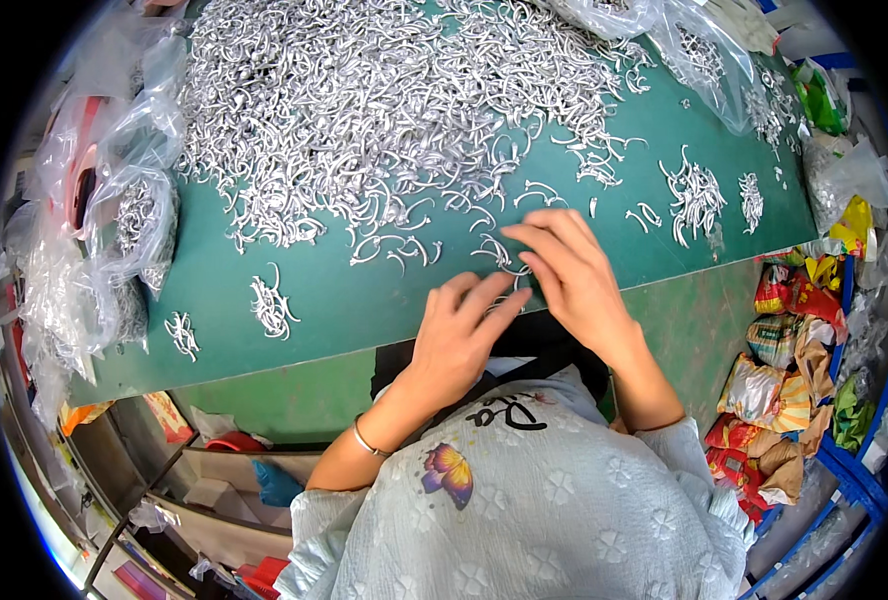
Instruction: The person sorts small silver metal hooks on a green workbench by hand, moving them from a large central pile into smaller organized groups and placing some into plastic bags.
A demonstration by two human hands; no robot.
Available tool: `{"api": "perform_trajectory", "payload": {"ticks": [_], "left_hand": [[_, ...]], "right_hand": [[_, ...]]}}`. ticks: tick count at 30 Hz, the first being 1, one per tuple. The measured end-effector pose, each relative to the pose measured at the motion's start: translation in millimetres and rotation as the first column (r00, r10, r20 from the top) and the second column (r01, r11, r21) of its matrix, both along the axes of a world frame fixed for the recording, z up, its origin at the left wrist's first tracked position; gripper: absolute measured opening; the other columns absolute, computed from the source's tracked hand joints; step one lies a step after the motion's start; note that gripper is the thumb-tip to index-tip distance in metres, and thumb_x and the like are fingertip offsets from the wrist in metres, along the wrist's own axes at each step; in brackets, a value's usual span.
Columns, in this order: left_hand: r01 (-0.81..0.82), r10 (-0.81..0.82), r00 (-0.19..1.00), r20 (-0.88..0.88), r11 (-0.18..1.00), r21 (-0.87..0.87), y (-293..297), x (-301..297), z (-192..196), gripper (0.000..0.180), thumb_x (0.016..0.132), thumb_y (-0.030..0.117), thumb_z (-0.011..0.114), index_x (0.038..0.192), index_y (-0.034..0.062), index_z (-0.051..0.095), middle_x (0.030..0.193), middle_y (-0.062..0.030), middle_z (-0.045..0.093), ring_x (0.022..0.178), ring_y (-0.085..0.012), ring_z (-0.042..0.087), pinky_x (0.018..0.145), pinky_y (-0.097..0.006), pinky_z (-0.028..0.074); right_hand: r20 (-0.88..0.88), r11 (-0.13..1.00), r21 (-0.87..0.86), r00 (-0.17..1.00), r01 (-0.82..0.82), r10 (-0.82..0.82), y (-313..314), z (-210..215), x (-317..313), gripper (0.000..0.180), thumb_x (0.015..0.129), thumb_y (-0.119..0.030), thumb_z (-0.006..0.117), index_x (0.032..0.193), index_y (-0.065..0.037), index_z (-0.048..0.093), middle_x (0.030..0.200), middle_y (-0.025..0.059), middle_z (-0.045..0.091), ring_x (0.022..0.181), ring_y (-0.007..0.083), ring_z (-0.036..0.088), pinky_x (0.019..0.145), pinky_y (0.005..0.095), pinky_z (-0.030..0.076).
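Both hands are at the near edge of a green-topped table (364,320). My left hand (449,335) has its fingers bent and its fingertips drawn together by small curved silvery metal pieces (517,282); what lies between them is partly hidden. Just to its right, my right hand (579,280) reaches over the edge with thumb and forefinger apart, close above a few more of these pieces. A large heap of the same curved pieces (364,110) spreads over the far side. Some loose ones (399,245) lie in front of the heap, left of my right hand.
Small separate piles sit at the left (272,308) and at the right (696,198). Clear plastic bags holding pieces stand on the left end (139,215) and far right (709,70). Colourful packets fill a blue rack (864,480) at the right. Beneath the table's left is a drawer (234,470).
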State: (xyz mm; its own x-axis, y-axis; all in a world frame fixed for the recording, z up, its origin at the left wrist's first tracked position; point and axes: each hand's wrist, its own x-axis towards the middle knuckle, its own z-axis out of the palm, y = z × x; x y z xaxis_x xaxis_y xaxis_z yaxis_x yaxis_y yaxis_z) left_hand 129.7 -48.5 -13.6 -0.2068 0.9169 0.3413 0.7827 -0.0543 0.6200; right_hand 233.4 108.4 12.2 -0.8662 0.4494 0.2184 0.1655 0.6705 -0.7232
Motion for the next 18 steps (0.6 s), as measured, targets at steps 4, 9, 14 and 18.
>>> {"api": "perform_trajectory", "payload": {"ticks": [4,9,14,18], "left_hand": [[0.075,-0.086,0.993,-0.086,0.989,-0.125,3.8,-3.5,8.9,0.045,0.073,0.004,0.057,0.118,0.0024,0.063,0.133,-0.0087,0.053,0.107,-0.0282,0.051,0.081,-0.037,0.04],[0.07,-0.073,0.997,-0.037,0.994,-0.08,0.6,-0.7,0.3,0.042,0.075,0.006,0.057,0.116,-0.0007,0.063,0.127,-0.0108,0.055,0.109,-0.0292,0.052,0.083,-0.038,0.04],[0.02,-0.018,0.999,0.031,0.998,-0.051,1.3,2.7,2.4,0.038,0.072,0.001,0.062,0.109,0.0005,0.065,0.117,-0.0085,0.06,0.102,-0.0282,0.054,0.08,-0.038,0.04],[-0.023,0.023,0.998,0.055,1.0,-0.007,-0.8,5.3,-1.6,0.038,0.07,-0.002,0.065,0.108,0.0007,0.066,0.114,-0.0069,0.061,0.1,-0.0278,0.055,0.079,-0.038,0.04]], "right_hand": [[0.083,0.987,0.14,0.994,-0.08,0.068,9.2,-7.3,-4.9,0.033,0.072,0.006,0.063,0.104,-0.003,0.064,0.107,0.0093,0.055,0.095,0.029,0.053,0.077,0.0396,0.043],[0.071,0.991,0.118,0.996,-0.063,0.054,18.3,-5.5,3.3,0.031,0.074,0.003,0.064,0.103,-0.006,0.066,0.108,0.0076,0.054,0.096,0.0277,0.051,0.079,0.0392,0.041],[0.127,0.969,0.172,0.979,-0.178,0.157,15.1,-3.0,-7.0,0.022,0.078,-0.001,0.067,0.099,-0.007,0.066,0.105,0.0055,0.054,0.091,0.0262,0.051,0.078,0.0379,0.04],[0.137,0.971,0.215,0.988,-0.1,0.072,21.4,1.6,5.0,0.018,0.077,-0.003,0.069,0.094,-0.006,0.064,0.097,0.0067,0.054,0.086,0.0266,0.052,0.075,0.0368,0.04]]}}
